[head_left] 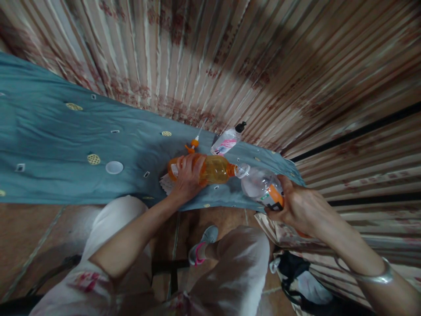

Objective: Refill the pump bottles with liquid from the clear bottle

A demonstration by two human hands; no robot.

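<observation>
Gripping orange bottle [215,170] (clear bottle [259,186] touching).

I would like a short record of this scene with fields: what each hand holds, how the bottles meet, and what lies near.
left hand: grips orange-liquid bottle, lying sideways
right hand: grips clear bottle, tilted
bottle mouths: meet, neck to neck
surface: blue cloth
nearby: white lid; orange-tipped nozzle; small black-capped bottle

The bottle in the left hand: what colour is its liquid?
Amber-orange, in the bottle gripped by the left hand; head view.
</observation>
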